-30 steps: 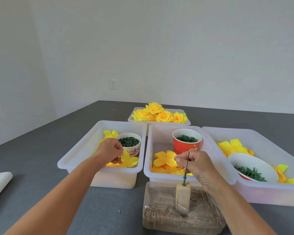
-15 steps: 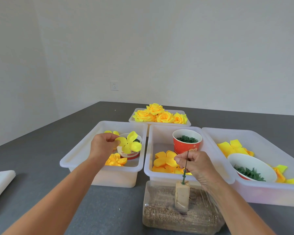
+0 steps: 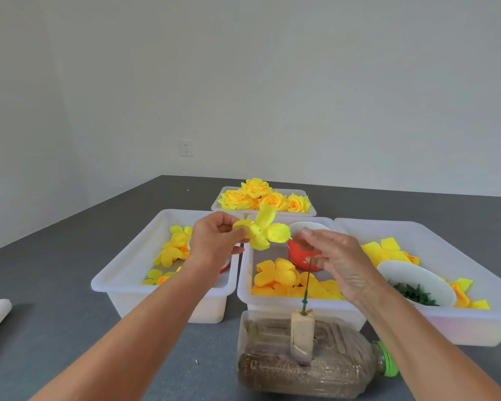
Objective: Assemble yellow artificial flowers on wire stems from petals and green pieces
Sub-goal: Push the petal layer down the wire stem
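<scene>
Tubs of loose yellow petals flank a bottle lying on its side, whose block holds the wire stem upright. Left hand pinches a yellow petal piece above and left of the wire tip. Right hand hovers beside the stem, fingers relaxed, grasping nothing. Best to line the petal's centre hole over the tip, steady the wire, then slide down evenly.

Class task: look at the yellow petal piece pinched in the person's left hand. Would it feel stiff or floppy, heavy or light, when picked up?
Probably light: the left hand holds the yellow petal piece up by a fingertip pinch at one lobe. Likely thin and soft, yet with some body, since its lobes spread outward rather than drooping. It looks unlikely to roll, being flat.
</scene>
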